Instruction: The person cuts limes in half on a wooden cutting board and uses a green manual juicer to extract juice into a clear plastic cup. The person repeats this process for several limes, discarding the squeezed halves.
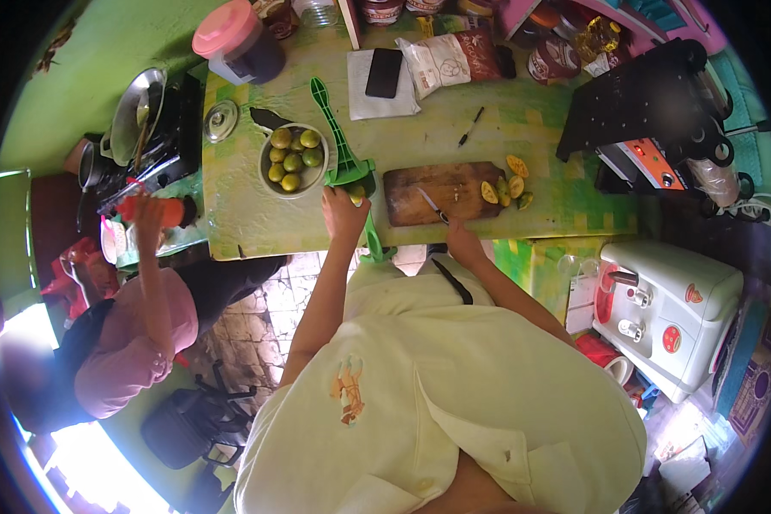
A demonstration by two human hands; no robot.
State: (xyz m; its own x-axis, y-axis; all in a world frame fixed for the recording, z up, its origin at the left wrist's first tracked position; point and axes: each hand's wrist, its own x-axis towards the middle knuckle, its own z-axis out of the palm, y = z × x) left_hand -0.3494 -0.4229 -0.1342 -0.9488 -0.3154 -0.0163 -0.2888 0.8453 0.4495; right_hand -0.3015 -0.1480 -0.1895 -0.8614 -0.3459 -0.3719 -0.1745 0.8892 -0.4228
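My right hand (466,244) grips the handle of a small knife (432,204), whose blade lies over a wooden cutting board (417,186). Several cut citrus pieces (516,186) rest on the board's right end and beside it. My left hand (345,212) is at a green plastic citrus squeezer (351,172), with its fingers around a small citrus fruit (357,193). One long green handle points away over the table; another green part hangs at the near edge. Left of the squeezer stands a bowl (265,175) of whole green-yellow citrus fruits (292,162).
A pen (471,126), a phone (384,72) on a white cloth and a plastic packet (450,61) lie farther back. A lidded container (244,51) stands back left. At the left, a person (135,347) holds a red bottle (157,211) near the stove.
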